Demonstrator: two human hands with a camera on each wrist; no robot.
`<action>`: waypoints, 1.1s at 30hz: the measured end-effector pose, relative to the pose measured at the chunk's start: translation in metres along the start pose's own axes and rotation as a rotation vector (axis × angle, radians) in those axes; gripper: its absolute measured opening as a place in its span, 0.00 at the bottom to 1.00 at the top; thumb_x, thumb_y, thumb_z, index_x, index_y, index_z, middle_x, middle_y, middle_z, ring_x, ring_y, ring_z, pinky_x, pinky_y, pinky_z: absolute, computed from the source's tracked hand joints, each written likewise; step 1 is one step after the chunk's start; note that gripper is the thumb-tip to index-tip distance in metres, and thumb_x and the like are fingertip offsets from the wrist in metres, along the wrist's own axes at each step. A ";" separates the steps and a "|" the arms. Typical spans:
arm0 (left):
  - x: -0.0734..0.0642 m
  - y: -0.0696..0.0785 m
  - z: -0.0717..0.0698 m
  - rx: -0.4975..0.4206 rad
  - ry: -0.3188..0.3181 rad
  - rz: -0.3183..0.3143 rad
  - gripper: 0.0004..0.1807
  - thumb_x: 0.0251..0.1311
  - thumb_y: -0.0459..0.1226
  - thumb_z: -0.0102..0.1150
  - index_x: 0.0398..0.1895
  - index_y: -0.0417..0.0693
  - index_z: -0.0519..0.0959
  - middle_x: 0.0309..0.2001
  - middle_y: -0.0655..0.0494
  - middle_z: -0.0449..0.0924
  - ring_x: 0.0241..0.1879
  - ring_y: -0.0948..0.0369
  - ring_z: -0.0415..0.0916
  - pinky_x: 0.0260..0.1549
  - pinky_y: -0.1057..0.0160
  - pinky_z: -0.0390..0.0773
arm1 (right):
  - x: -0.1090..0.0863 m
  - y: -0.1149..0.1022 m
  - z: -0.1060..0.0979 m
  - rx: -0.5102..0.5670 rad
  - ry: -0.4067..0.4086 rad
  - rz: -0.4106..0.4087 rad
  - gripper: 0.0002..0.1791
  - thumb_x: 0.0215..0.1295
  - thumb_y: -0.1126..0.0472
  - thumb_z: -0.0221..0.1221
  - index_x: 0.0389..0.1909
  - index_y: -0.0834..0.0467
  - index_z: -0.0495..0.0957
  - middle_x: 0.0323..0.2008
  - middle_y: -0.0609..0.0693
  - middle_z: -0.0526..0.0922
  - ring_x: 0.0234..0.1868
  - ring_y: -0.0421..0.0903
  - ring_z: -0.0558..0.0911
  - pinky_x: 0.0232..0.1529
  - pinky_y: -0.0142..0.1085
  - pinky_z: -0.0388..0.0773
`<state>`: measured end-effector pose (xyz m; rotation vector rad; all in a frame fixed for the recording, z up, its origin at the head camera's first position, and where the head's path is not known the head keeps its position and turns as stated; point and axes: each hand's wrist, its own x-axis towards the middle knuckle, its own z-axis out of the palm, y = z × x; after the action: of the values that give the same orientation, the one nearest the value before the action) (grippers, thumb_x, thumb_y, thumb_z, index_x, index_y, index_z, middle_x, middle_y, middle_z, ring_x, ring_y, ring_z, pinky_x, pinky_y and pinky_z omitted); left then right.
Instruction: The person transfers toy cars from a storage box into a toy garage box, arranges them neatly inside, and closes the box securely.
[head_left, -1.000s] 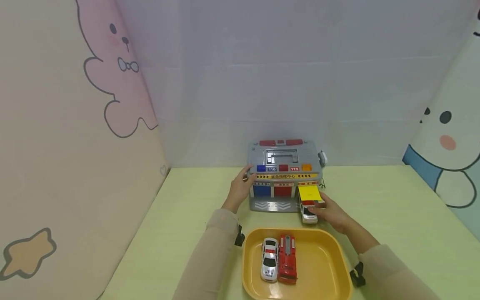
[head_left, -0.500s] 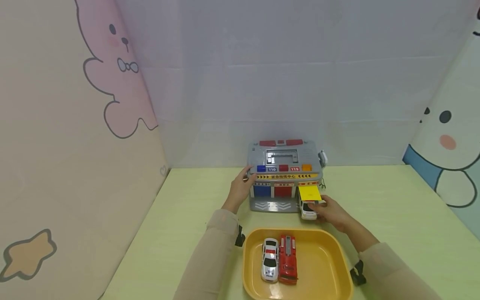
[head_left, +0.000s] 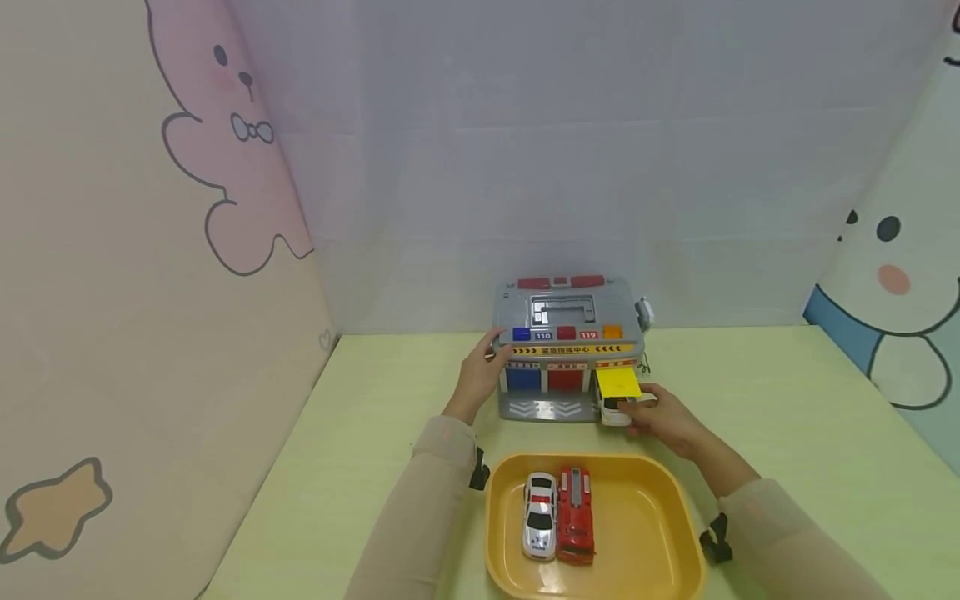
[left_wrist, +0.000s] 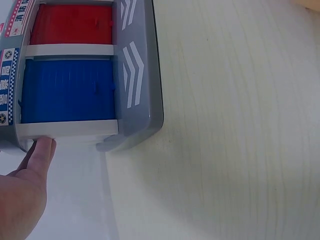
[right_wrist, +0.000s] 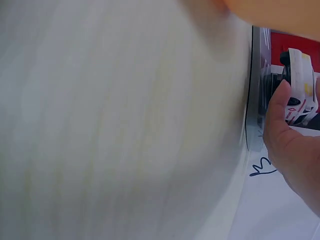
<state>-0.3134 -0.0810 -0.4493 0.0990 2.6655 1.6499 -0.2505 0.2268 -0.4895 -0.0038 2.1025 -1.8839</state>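
A grey toy garage [head_left: 513, 312] with a blue door [left_wrist: 67, 90], a red door [head_left: 566, 381] and a raised yellow door [head_left: 618, 382] stands at the back of the table. My left hand [head_left: 477, 382] rests against its left side, fingers straight along the wall. A white toy car [right_wrist: 301, 75] with red markings sits partly inside the right bay, under the yellow door. My right hand [head_left: 670, 421] holds its front end, the thumb on the near side in the right wrist view. The car's rear is hidden by the yellow door.
In front of the garage is a yellow tray [head_left: 651, 575] holding a white police car [head_left: 539, 517] and a red fire truck [head_left: 576, 525] side by side. A small grey handset [head_left: 645, 313] hangs on the garage's right side. A curtain wall [head_left: 420, 208] rises behind.
My right hand has pushed the white car farther back into the right bay, so less of it shows below the yellow door. The left hand has stayed at the garage's side.
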 end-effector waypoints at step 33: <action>-0.001 0.000 0.000 -0.005 -0.003 -0.012 0.28 0.71 0.54 0.50 0.72 0.64 0.64 0.67 0.42 0.66 0.63 0.46 0.68 0.56 0.45 0.72 | 0.009 -0.006 0.004 -0.218 0.101 -0.037 0.48 0.61 0.69 0.65 0.72 0.73 0.42 0.54 0.77 0.72 0.52 0.64 0.78 0.56 0.56 0.72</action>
<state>-0.3121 -0.0814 -0.4491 0.0858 2.6543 1.6522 -0.2597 0.2204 -0.4857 0.0038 2.3820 -1.6977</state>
